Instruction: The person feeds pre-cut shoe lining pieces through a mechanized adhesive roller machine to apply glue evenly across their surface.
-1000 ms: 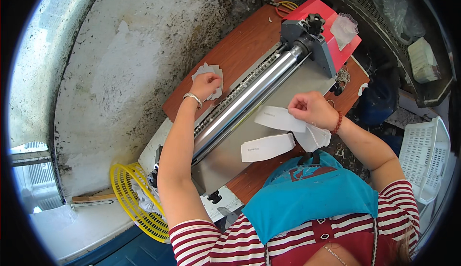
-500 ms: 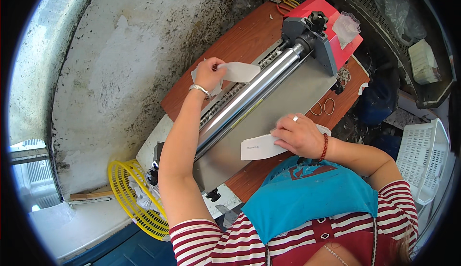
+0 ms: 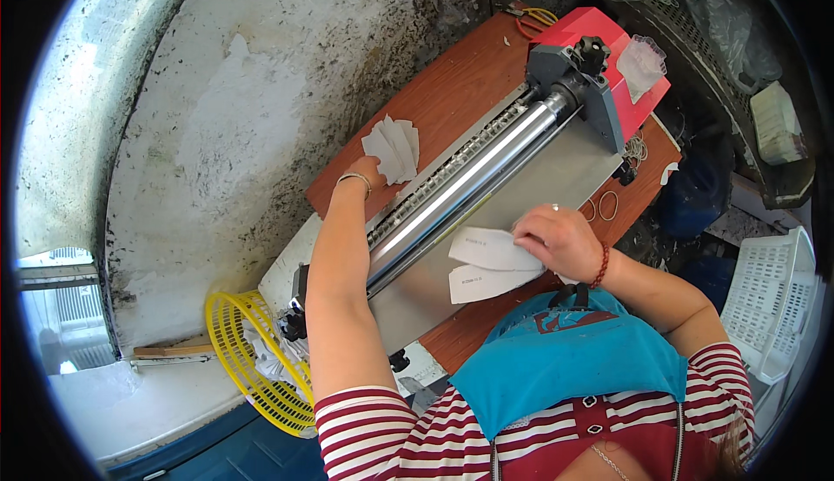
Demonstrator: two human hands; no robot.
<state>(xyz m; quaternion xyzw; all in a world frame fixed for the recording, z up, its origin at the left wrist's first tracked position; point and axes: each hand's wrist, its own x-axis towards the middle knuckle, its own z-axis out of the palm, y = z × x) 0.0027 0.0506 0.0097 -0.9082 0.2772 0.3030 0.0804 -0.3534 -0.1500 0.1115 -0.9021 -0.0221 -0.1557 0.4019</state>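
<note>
Right hand (image 3: pixel 559 241): pinching white tapered strip (image 3: pixel 485 249) near silver metal roller (image 3: pixel 467 184); best held flat. Left hand (image 3: pixel 366 171): beyond roller, grip unclear.

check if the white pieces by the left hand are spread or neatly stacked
Spread: the pieces overlap in a loose fan, their edges out of line, beside the left hand.

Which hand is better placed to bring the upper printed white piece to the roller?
Probably the right hand: it seems to pinch the upper printed white piece, on the near side of the roller. The left hand is across the roller, at the white pile.
</note>
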